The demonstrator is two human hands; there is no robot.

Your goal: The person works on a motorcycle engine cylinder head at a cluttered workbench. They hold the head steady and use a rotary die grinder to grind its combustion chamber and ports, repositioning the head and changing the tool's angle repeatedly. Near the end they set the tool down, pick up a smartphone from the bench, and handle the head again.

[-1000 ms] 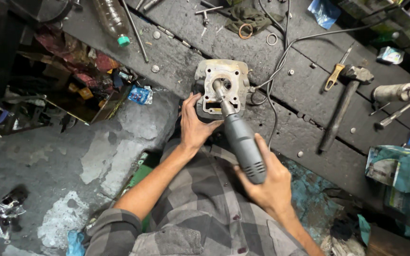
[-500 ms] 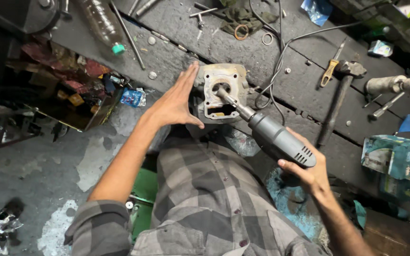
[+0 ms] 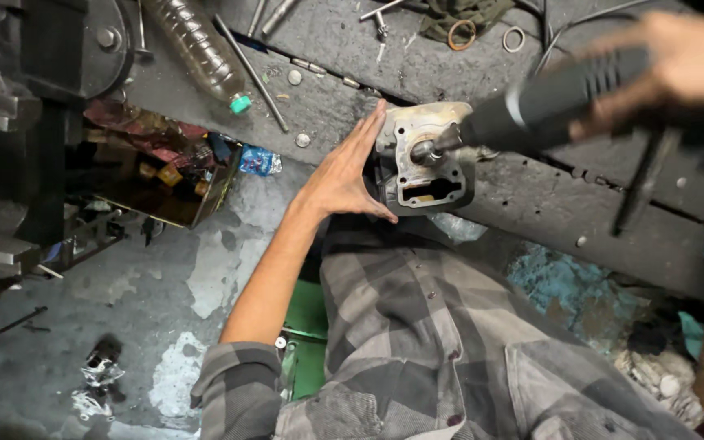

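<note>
A grey metal engine cylinder block [image 3: 429,159] lies at the near edge of a dark wooden workbench [image 3: 531,187]. My left hand [image 3: 344,175] is flat against the block's left side, fingers straight and together. My right hand [image 3: 678,69], blurred, grips a grey electric die grinder [image 3: 547,102] at the upper right. The grinder's tip [image 3: 425,151] sits in the block's round bore.
A hammer [image 3: 641,187] lies on the bench right of the block, partly under the grinder. A plastic bottle [image 3: 197,53], rods, bolts, rings and a green rag lie at the bench's far side. Clutter fills a box on the floor at left.
The grinder has swung up and to the right, from pointing toward my body to lying nearly level across the bench. My left hand stays against the block's left side.
</note>
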